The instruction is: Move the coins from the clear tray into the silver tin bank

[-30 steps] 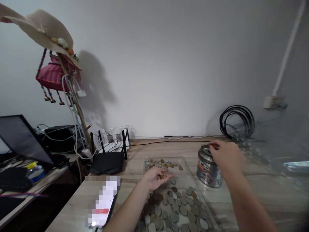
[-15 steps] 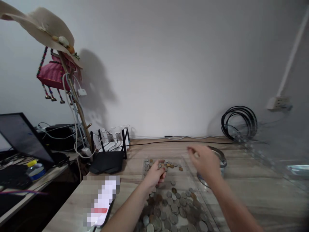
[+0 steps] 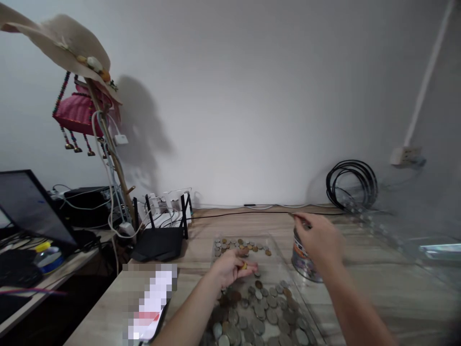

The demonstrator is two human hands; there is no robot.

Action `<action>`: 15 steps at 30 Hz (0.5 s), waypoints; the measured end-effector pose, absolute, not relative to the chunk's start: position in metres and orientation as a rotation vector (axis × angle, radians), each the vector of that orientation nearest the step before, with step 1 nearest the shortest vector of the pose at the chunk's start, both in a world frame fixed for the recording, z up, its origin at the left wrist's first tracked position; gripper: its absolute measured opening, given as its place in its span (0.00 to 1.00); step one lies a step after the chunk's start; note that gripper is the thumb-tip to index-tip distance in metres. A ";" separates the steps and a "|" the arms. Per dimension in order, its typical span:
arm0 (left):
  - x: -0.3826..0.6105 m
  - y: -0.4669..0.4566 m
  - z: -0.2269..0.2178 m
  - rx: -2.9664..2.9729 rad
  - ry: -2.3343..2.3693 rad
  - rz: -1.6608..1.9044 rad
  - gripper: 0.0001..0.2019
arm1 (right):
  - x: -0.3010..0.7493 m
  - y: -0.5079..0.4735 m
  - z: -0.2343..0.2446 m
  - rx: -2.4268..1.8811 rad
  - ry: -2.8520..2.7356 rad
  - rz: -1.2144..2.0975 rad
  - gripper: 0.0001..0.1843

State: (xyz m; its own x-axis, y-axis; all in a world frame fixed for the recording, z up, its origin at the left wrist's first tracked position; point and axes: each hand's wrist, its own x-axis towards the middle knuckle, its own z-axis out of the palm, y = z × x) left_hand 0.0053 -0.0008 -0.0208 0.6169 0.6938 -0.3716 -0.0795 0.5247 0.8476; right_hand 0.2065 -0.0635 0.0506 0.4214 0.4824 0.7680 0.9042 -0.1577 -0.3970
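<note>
My left hand (image 3: 234,268) is above a clear plastic tray (image 3: 268,240), its fingers curled round a small yellowish coin (image 3: 245,265). My right hand (image 3: 322,240) pinches a thin, dark piece, seemingly a coin on edge (image 3: 291,215), at its fingertips. It is over a printed tin can (image 3: 303,262), whose top is mostly hidden behind the hand. A large pile of silver and brown coins (image 3: 259,312) fills the near part of the tray. A smaller group of coins (image 3: 239,242) lies at its far end, partly behind my left hand.
A phone (image 3: 153,302), blurred out, lies left of the tray. Behind it stands a black router (image 3: 160,240) with antennas. A coil of black cable (image 3: 351,185) leans on the wall at the right. A laptop-like screen (image 3: 34,206) is at far left.
My right hand has moved right, from between tray and can to over the can's top. My left hand has shifted slightly nearer and right, showing a yellowish coin in its fingers.
</note>
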 end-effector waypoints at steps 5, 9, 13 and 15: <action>0.005 -0.002 -0.019 0.914 0.806 0.529 0.30 | 0.250 -0.070 0.058 -2.232 -1.048 -0.358 0.13; 0.005 -0.002 -0.018 0.997 0.831 0.547 0.26 | 0.255 -0.073 0.058 -2.274 -1.077 -0.316 0.12; 0.004 0.001 -0.018 1.152 0.903 0.585 0.22 | 0.233 -0.073 0.061 -2.105 -1.116 -0.545 0.17; 0.004 0.001 -0.018 1.194 0.916 0.581 0.21 | 0.213 -0.066 0.055 -1.919 -1.230 -0.537 0.18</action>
State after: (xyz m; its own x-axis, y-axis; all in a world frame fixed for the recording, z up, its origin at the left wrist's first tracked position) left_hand 0.0044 0.0011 -0.0179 0.5290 0.7977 -0.2895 0.0780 0.2940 0.9526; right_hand 0.2131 -0.0663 0.0546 0.4425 0.5660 0.6956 0.8949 -0.2286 -0.3832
